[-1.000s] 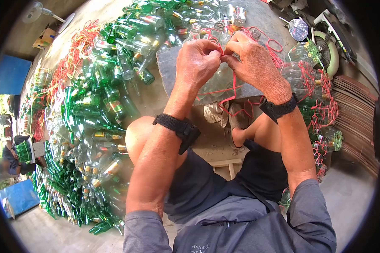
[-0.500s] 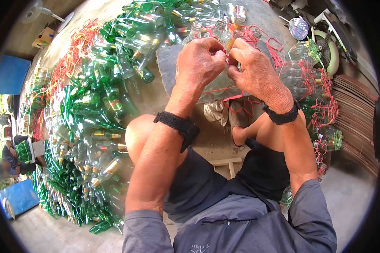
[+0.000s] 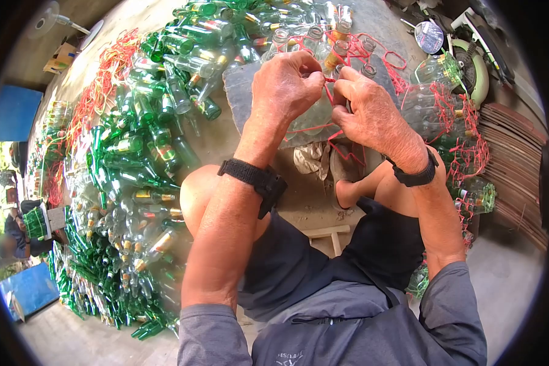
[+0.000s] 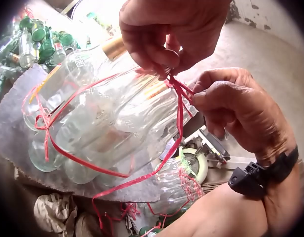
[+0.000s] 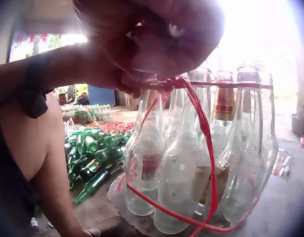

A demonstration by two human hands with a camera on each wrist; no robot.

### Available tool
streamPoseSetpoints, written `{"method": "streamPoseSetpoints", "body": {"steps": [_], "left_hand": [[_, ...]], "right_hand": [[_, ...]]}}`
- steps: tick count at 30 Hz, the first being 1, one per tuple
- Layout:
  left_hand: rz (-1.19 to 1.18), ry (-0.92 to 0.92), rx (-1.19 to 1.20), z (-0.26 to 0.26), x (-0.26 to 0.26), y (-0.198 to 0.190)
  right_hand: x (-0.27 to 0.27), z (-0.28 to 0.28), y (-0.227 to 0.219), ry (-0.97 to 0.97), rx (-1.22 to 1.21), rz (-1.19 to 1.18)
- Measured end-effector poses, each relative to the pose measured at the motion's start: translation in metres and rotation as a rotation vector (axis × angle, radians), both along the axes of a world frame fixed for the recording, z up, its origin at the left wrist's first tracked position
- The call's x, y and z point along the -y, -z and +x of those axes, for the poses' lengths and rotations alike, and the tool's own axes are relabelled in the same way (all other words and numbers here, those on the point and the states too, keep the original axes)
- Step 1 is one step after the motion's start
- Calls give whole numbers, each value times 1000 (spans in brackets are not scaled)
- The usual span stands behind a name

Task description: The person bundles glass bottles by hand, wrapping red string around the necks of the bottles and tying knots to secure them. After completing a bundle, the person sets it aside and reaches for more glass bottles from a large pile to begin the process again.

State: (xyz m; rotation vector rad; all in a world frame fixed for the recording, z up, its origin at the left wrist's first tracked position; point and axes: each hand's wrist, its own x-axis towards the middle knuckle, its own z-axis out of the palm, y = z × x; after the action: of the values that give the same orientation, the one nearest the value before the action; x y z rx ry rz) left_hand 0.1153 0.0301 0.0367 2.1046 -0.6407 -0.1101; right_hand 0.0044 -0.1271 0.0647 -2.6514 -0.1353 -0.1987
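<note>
Clear glass bottles (image 5: 174, 192) stand upright in a bundle on a grey slab (image 4: 11, 116), with red plastic string (image 5: 207, 143) around their lower part and necks. Beside the necks, my left hand (image 3: 283, 88) pinches the string between thumb and fingers. The right hand (image 3: 372, 113) has its fingers curled on a strand just to the right. In the left wrist view, strands of the red string (image 4: 179, 116) gather at a knot-like bunch below the left fingertips, and one long tail hangs down past the slab. My hands hide part of the bottle tops.
Loose green and clear bottles (image 3: 143, 146) pile up on the left, with heaped red string (image 3: 116, 55) behind them. To the right stand tied bottle bundles (image 3: 433, 110), stacked brown sheets (image 3: 512, 171) and a wheeled vehicle (image 3: 470, 67). Another person (image 3: 21, 229) is at far left.
My right hand has shifted slightly right and down, away from the left hand, widening the gap between them. Red string now spans that gap. The left hand has moved little.
</note>
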Motion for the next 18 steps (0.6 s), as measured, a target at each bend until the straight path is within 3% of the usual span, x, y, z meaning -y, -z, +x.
{"method": "streamPoseSetpoints", "body": {"steps": [9, 18], "left_hand": [[-97, -2, 6, 2, 2, 4], [-40, 14, 62, 1, 1, 3]], "right_hand": [[-5, -8, 4, 40, -29, 14], [-13, -19, 10, 69, -20, 60]]}}
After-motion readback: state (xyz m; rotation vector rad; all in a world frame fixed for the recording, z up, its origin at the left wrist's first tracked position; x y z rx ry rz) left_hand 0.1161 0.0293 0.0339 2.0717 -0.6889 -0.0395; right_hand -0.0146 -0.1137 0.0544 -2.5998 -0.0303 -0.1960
